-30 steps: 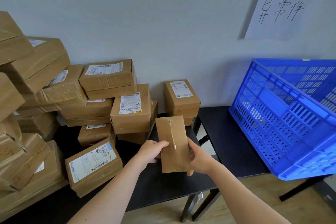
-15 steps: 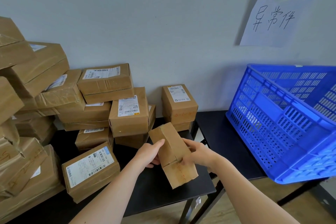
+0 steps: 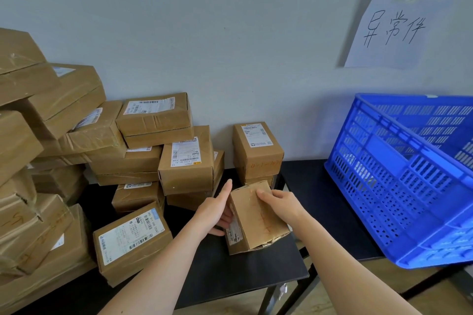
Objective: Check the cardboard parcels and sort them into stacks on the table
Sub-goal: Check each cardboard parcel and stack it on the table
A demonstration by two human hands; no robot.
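Small parcel [image 3: 258, 220] tilted over table [image 3: 204, 271], nr its right-front corner; touching or not, can't tell. Left hand [image 3: 217, 210] grips label side, right hand [image 3: 284, 203] curls over top. Parcel stacks [image 3: 143, 161] crowd table's left & back; front edge strip bare.

The parcel pile [image 3: 23, 135] runs off the left edge, and the blue crate [image 3: 399, 186] off the right. The left hand [image 3: 213, 210] covers part of the side label on the parcel [image 3: 258, 222] and hides most of its own fingers. The red scrawl on top is unreadable.
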